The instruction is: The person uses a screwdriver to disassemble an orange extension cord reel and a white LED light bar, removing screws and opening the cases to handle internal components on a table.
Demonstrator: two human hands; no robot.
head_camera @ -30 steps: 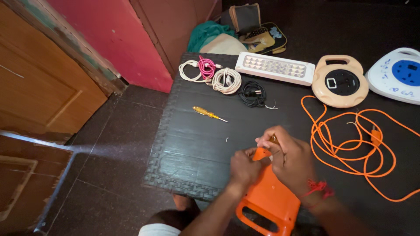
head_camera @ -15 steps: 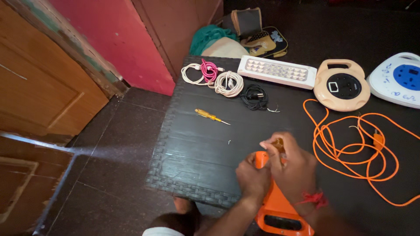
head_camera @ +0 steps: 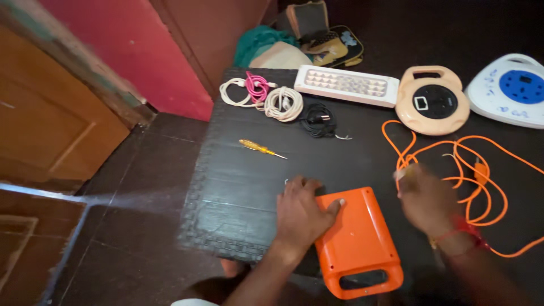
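**A:** So what's each hand doing with its grip?

**B:** Left hand [head_camera: 300, 212] is flat on the orange casing [head_camera: 357, 241], fingers spread, thumb over the top edge. It's pressing, not pinching. Right hand [head_camera: 425, 198] is blurred just off the casing's right side, so I can't tell if that grip is closed on anything.

**A:** Which way's the casing lying?

**B:** It's on the near edge of the black mat [head_camera: 238, 187]. Long axis runs roughly away from the person, tilted a bit left at the far end, with the handle slot at the near end.

**A:** What's around it?

**B:** Orange cable [head_camera: 481, 187] is looped to the right. A yellow screwdriver [head_camera: 260, 148] lies further up the mat. Coiled cords [head_camera: 272, 99], a white light panel [head_camera: 348, 85] and a round cable reel [head_camera: 432, 101] are along the far edge.
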